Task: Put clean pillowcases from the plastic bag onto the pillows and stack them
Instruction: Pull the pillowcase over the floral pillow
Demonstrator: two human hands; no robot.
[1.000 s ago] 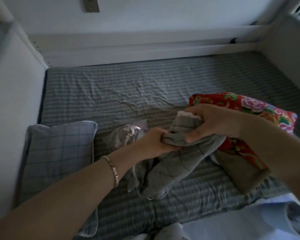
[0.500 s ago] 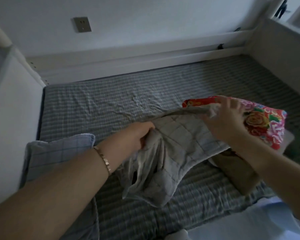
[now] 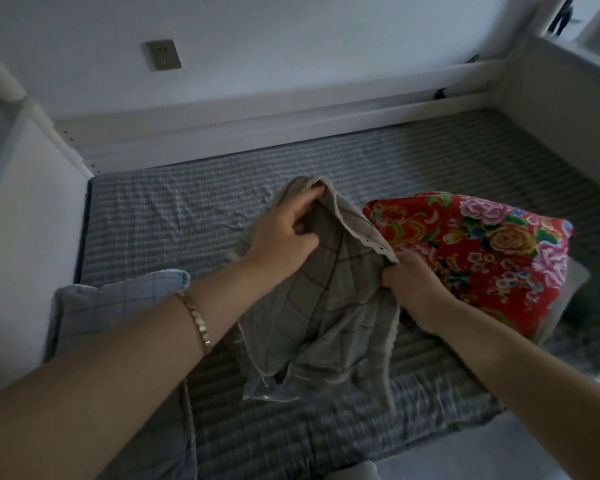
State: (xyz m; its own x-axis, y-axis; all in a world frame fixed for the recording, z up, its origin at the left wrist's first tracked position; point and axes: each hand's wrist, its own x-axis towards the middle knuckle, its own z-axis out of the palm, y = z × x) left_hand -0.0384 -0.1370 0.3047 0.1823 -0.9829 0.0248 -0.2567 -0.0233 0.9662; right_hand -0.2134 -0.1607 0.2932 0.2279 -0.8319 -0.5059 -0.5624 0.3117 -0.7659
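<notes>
Left hand [image 3: 288, 233] and right hand [image 3: 409, 285] each grip the grey checked fabric pillowcase's [image 3: 329, 306] open hem; red floral pillow's [image 3: 482, 251] at 3 o'clock, right hand's way closer.

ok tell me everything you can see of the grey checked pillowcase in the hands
The grey checked cloth pillowcase has thin dark grid lines and a paler hemmed edge along its opening. It is crumpled and held open above the striped mattress cover, its lower end drooping onto a clear plastic bag. The left hand grips the upper rim with curled fingers. The right hand pinches the nearer rim, beside the red floral pillow.
</notes>
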